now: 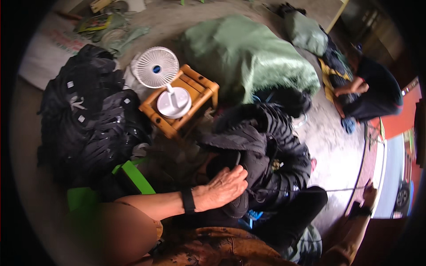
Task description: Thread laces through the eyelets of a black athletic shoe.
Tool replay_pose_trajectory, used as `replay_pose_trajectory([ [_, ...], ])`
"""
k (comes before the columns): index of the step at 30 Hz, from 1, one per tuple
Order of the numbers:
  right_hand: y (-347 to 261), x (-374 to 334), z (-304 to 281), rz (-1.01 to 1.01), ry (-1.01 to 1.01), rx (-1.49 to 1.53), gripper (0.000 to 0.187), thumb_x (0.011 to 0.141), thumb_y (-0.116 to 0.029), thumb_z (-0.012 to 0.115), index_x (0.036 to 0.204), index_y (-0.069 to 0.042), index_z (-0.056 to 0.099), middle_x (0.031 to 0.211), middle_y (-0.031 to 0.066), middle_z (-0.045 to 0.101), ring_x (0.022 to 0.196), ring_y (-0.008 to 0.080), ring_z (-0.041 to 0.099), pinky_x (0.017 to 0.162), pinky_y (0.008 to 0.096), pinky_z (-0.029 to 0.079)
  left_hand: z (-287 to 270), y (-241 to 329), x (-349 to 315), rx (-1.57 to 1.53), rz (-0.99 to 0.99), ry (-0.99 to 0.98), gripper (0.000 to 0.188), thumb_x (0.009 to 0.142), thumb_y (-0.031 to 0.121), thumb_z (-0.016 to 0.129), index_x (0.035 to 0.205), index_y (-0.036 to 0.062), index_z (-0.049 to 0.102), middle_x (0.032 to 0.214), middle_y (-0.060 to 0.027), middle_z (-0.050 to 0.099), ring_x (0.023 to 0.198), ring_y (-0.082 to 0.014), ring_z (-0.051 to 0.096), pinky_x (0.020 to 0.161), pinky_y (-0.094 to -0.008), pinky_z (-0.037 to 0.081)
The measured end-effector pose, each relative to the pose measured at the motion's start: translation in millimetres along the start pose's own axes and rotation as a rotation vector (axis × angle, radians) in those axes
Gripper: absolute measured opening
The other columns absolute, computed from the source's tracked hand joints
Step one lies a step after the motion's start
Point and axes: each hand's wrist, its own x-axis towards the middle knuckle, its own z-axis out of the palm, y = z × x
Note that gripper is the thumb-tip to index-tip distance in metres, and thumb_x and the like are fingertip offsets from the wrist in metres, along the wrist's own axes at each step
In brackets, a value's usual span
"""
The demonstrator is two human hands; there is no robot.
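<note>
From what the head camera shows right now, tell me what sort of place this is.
Probably an informal workshop or sorting area on a bare concrete floor. Heaps of black pieces and stuffed green sacks lie around, and a small white fan stands on a low wooden stool. Another person crouches nearby.

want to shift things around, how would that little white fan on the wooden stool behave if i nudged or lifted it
The white fan looks like thin plastic, so probably light to lift. Its wide head sits on a slim neck above a smaller round base, so a nudge up high may tip it. The wooden stool seems tilted, so the fan might slide.
</note>
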Motion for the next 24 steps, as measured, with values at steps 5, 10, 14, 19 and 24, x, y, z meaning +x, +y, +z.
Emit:
replay_pose_trajectory([
  [5, -246.5, -94.4, 255.3, 0.580, -0.352, 1.183, 0.009, 0.099, -0.015, 0.054, 0.100, -0.009, 0.060, 0.069, -0.0062, 0.054, 0.058, 0.0036, 0.050, 0.049, 0.0201, 0.041, -17.1, -0.2, -33.1, 0.088, -0.042, -0.026, 0.011, 0.086, 0.017, 0.051, 0.078, 0.0095, 0.046, 0.090, -0.0073, 0.042, 0.097, -0.0206, 0.043, 0.078, -0.0318, 0.039],
  [10, -423.6, -204.1, 287.4, 0.170, -0.758, 0.968, 0.010, 0.096, -0.014, 0.061, 0.097, -0.004, 0.063, 0.074, 0.0007, 0.059, 0.061, 0.0080, 0.055, 0.055, 0.0213, 0.043, 46.9, -34.1, -22.5, 0.064, 0.012, -0.226, 0.012, 0.085, 0.020, 0.051, 0.077, 0.0133, 0.044, 0.090, -0.0055, 0.045, 0.098, -0.0213, 0.041, 0.088, -0.0392, 0.032],
  [14, -478.2, -260.8, 290.3, -0.165, -1.147, 0.763, 0.007, 0.096, -0.007, 0.059, 0.098, -0.001, 0.063, 0.085, 0.0051, 0.066, 0.072, 0.0138, 0.064, 0.067, 0.0262, 0.052, 54.8, -44.0, -2.0, -0.079, -0.120, -0.248, 0.013, 0.072, 0.017, 0.059, 0.067, 0.0104, 0.048, 0.069, -0.0073, 0.049, 0.073, -0.0251, 0.050, 0.066, -0.0396, 0.038],
  [19, -495.8, -299.3, 310.9, -0.746, -1.056, 0.633, 0.009, 0.090, 0.003, 0.061, 0.098, -0.001, 0.064, 0.103, 0.0129, 0.072, 0.085, 0.0213, 0.071, 0.074, 0.0294, 0.056, -0.1, -33.6, 25.0, -0.237, -0.218, -0.409, 0.010, 0.057, 0.012, 0.065, 0.066, 0.0077, 0.068, 0.063, -0.0157, 0.065, 0.062, -0.0329, 0.067, 0.054, -0.0440, 0.050],
  [24, -477.3, -316.3, 329.7, -0.644, -0.975, 0.659, 0.015, 0.096, -0.016, 0.060, 0.107, -0.011, 0.068, 0.104, 0.0114, 0.072, 0.082, 0.0225, 0.069, 0.074, 0.0229, 0.050, 7.9, -28.4, 23.8, -0.311, -0.340, -0.288, 0.008, 0.068, 0.011, 0.062, 0.070, 0.0051, 0.067, 0.070, -0.0167, 0.067, 0.070, -0.0355, 0.068, 0.058, -0.0441, 0.052],
])
